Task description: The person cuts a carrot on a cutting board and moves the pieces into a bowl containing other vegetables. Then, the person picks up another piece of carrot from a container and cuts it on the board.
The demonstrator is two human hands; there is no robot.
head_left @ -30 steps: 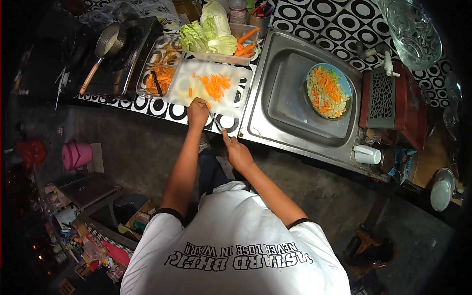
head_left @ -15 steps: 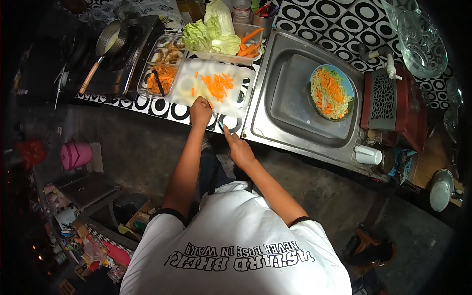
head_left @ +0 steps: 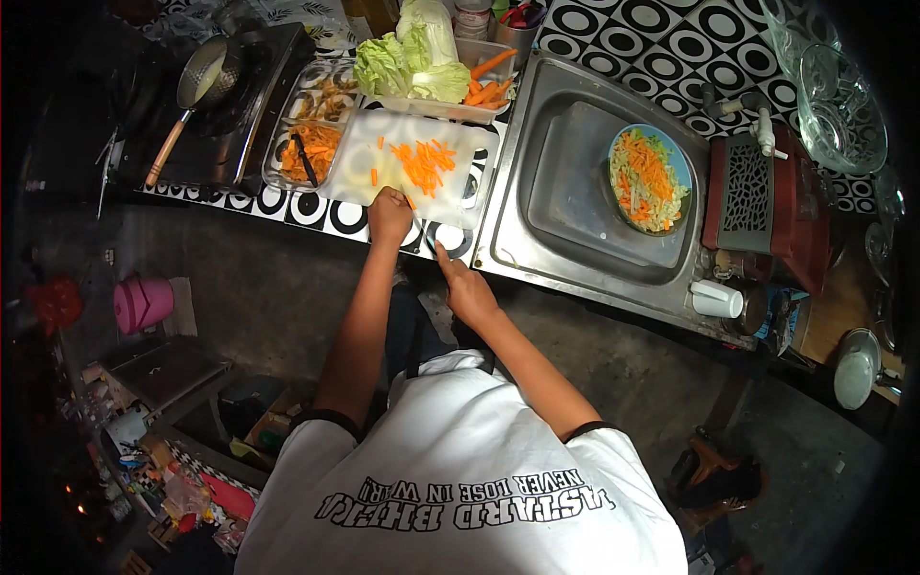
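Note:
My left hand is closed at the near edge of the translucent cutting board, its fingertips on a small piece of carrot. My right hand grips a knife, index finger stretched along its dark handle. The blade points up and left, close beside the left fingertips and the carrot piece. Farther up the board lies a loose pile of cut carrot sticks, with a few separate bits to its left. My fingers partly hide the carrot piece.
Behind the board, a plastic tub holds cabbage and whole carrots. A divided container and a stove with a ladle-like pan stand left. In the steel sink sits a bowl of shredded vegetables.
The view has shifted slightly. Both hands and the knife keep nearly the same place at the board's near edge, and the carrot pile looks the same.

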